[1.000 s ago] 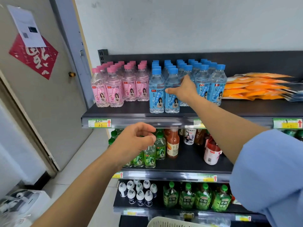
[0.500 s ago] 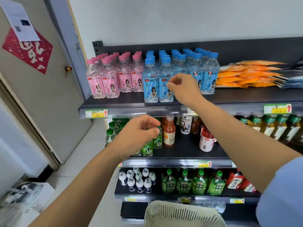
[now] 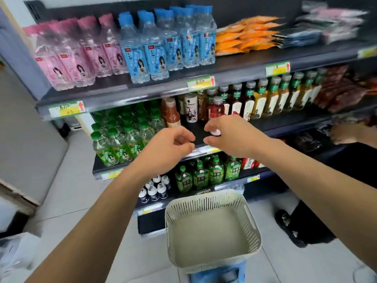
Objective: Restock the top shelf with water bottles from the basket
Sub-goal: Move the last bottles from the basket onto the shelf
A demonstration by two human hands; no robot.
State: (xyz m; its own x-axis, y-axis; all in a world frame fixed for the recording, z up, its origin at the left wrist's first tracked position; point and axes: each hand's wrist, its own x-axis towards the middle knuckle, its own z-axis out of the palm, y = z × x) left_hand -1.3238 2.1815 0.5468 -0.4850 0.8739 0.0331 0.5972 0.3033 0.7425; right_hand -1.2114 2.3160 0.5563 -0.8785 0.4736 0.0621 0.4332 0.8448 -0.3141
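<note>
Rows of blue-capped water bottles (image 3: 163,45) and pink-capped bottles (image 3: 75,58) stand on the top shelf (image 3: 234,70). A cream slotted basket (image 3: 212,227) sits below on a blue stool with nothing visible inside it. My left hand (image 3: 171,146) and my right hand (image 3: 230,135) hover close together in front of the second shelf, fingers loosely curled, holding nothing.
Orange packets (image 3: 244,35) lie right of the blue bottles. Green bottles (image 3: 122,135) and tea bottles (image 3: 271,94) fill the second shelf. Another person's hand (image 3: 344,133) and dark shoe (image 3: 289,225) are at the right. A door stands at the left.
My right hand has left the blue bottles on the top shelf and dropped beside my left hand. The view tilted down, bringing the whole basket into sight.
</note>
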